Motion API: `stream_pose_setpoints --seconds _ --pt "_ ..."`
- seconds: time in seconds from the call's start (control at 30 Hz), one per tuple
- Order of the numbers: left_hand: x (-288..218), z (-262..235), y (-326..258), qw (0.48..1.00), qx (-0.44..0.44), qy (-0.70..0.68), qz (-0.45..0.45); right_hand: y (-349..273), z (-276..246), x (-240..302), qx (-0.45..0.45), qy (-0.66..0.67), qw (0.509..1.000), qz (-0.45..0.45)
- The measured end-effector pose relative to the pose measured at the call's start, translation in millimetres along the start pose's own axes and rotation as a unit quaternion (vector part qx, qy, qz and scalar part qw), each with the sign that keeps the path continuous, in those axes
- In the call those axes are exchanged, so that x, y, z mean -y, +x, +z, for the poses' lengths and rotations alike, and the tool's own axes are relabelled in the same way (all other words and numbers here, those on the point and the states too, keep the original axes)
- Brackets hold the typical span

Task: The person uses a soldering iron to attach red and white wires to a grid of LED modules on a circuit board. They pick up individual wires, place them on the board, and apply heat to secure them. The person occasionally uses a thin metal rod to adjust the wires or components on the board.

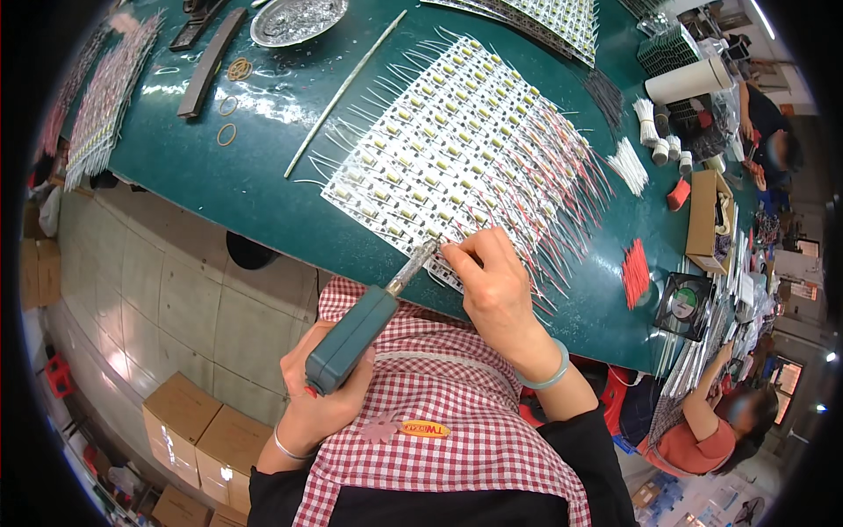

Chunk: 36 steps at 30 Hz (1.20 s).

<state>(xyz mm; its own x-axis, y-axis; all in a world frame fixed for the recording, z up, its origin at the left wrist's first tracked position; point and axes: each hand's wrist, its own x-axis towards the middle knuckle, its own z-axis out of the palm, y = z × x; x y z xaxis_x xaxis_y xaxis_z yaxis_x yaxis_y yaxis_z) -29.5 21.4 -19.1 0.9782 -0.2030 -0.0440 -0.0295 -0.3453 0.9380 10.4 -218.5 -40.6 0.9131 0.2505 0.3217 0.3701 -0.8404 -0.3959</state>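
Observation:
My left hand (338, 402) is wrapped around the green handle of a soldering gun (353, 338). Its metal tip points up and away, meeting the near part of a panel of small white circuit boards (373, 180). Close to that tip, my right hand (496, 285) is closed in a pinch; whatever sits between its fingertips is too small to make out. Rows of yellowish parts cover the panel. Red and white wires (562, 189) stick out over its right side, and pale wires fringe its upper left edge.
On the green table (263, 211) lie a thin stick (345, 95), a dark bar (211, 66), rubber bands (226, 133) and a metal dish (297, 19). Bundles of red wires (635, 274) and white wires (628, 167) are at right, near a cardboard box (709, 220). Co-workers sit beyond.

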Motion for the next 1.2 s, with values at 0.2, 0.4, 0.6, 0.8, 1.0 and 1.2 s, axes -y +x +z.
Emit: stream_pose_setpoints --seconds 0.2,0.4,0.6,0.8,1.0,1.2 --pt "1.9 0.5 -0.8 1.000 -0.002 -0.003 0.011 -1.2 0.1 0.3 0.000 -0.009 1.000 -0.007" --pt "-1.0 -1.9 -0.3 0.999 -0.019 0.021 0.024 -3.7 3.9 0.8 -0.016 -0.016 1.000 -0.001" --pt "1.6 -1.0 -1.2 1.000 -0.010 0.011 0.007 -4.0 5.4 4.6 -0.034 0.000 0.999 0.025" --pt "5.7 2.3 -2.1 1.000 -0.008 -0.011 0.004 -5.0 6.7 4.4 -0.039 -0.005 0.999 0.019" --pt "6.1 2.7 -1.1 0.999 -0.012 0.020 0.035 -5.3 7.6 4.3 -0.041 -0.008 0.999 0.014" --pt "-2.4 -4.1 -1.6 0.999 -0.011 0.029 0.009 -4.7 7.1 4.3 -0.040 -0.012 0.999 0.015"
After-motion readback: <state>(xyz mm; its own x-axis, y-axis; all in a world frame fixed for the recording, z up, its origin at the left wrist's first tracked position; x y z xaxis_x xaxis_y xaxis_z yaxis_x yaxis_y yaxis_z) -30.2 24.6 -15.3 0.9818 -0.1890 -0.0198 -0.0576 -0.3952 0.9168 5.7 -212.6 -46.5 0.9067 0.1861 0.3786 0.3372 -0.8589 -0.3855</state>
